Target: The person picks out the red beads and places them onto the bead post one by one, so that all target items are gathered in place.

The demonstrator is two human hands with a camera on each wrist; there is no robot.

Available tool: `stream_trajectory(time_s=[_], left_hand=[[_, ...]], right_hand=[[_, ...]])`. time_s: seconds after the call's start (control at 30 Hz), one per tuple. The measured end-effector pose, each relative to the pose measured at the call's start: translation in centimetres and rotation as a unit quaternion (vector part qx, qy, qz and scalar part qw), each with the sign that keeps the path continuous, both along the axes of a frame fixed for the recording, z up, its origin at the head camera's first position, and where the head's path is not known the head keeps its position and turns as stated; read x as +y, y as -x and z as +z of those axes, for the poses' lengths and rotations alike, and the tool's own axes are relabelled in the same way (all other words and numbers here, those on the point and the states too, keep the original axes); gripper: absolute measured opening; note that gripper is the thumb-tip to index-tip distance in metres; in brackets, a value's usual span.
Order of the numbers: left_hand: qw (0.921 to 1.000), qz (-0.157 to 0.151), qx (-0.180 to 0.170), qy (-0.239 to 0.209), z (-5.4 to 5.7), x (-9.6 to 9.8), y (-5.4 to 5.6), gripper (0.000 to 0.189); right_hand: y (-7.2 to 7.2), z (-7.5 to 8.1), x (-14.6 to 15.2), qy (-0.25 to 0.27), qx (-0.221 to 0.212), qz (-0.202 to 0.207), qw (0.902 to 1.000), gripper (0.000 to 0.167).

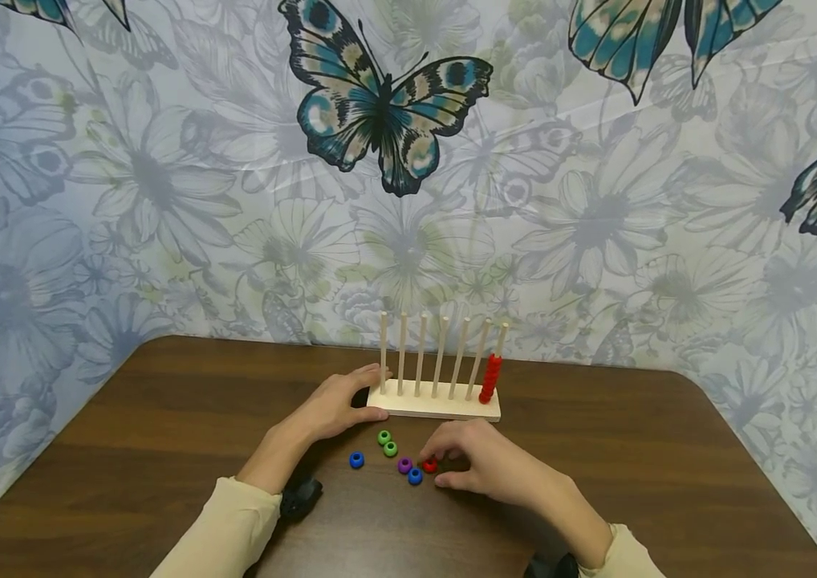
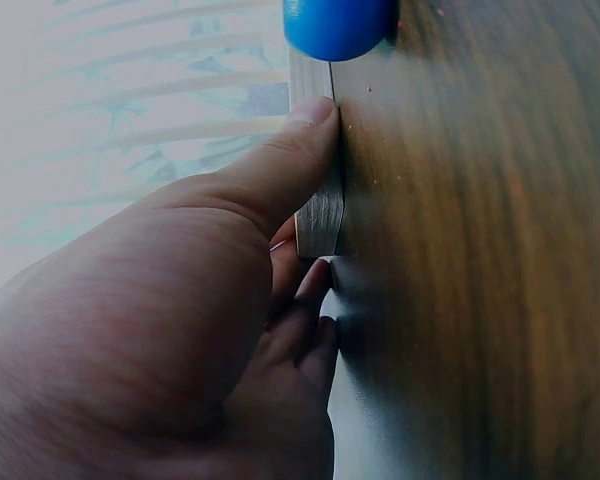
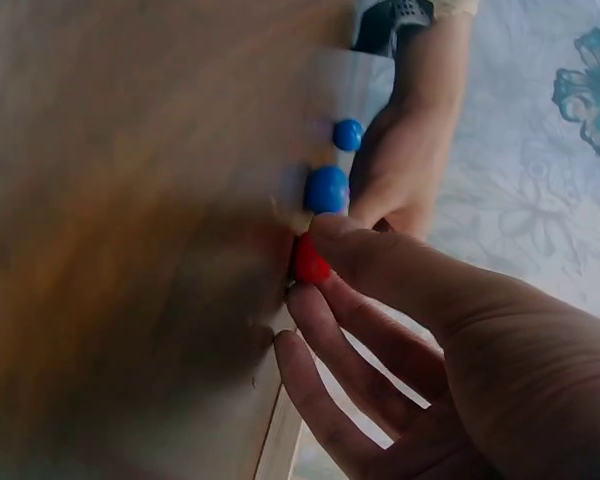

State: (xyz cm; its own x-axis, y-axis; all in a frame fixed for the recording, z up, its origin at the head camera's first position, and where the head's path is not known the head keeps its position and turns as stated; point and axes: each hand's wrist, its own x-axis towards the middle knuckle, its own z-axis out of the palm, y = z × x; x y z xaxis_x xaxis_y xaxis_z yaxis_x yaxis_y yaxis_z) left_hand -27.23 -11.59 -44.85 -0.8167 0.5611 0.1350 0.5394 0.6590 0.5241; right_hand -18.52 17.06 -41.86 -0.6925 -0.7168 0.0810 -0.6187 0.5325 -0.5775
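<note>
A wooden peg stand (image 1: 433, 408) with several upright pegs is at the back of the table, and red beads (image 1: 490, 379) are stacked on its rightmost peg. My left hand (image 1: 339, 405) grips the stand's left end, its thumb along the front edge of the base (image 2: 320, 220) and its other fingers behind. In front of the stand, my right hand (image 1: 491, 461) has thumb and fingers around a loose red bead (image 3: 310, 260) on the table. Just left of that bead are a purple bead (image 1: 404, 466) and a blue bead (image 1: 415, 476).
Two green beads (image 1: 390, 449) lie between the stand and the purple bead. Another blue bead (image 1: 356, 460) sits farther left, near my left wrist. Behind the brown wooden table (image 1: 163, 417) hangs a cloth (image 1: 408, 257) printed with butterflies and flowers.
</note>
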Motion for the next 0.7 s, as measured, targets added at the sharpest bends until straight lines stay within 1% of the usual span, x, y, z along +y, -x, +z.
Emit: stream_trajectory(time_s=[0.1,0.2,0.33,0.47,0.53,0.57,0.63,0.7], left_hand=[[1.0000,-0.001,0.005,-0.002,0.0,0.0,0.0,0.065],[1.0000,0.000,0.001,-0.002,0.0,-0.1,0.0,0.065],[1.0000,0.000,0.000,-0.001,0.1,-0.1,0.0,0.065],[1.0000,-0.005,0.007,0.000,0.0,-0.1,0.0,0.065],[1.0000,-0.005,0.007,0.001,0.0,-0.1,0.0,0.065],[1.0000,-0.005,0.005,0.002,0.0,-0.1,0.0,0.065],[1.0000,-0.005,0.008,0.004,-0.1,-0.1,0.1,0.065],[1.0000,-0.004,0.007,0.005,-0.1,-0.1,0.2,0.066]], right_hand=[[-0.1,-0.2,-0.3,-0.011,0.003,0.003,0.9999,0.020],[-0.1,-0.2,-0.4,-0.016,0.001,-0.004,0.9999,0.019],[0.0,-0.1,-0.2,-0.024,0.011,-0.014,0.9996,0.015],[0.1,0.3,0.2,-0.007,0.027,-0.034,0.9990,0.013],[0.3,0.7,0.7,0.015,0.048,-0.052,0.9974,0.014],[0.4,0.9,0.9,0.028,0.066,-0.060,0.9956,0.014],[0.5,1.5,1.5,0.050,0.111,-0.076,0.9896,0.016],[0.7,2.2,2.2,0.070,0.158,-0.089,0.9809,0.018]])
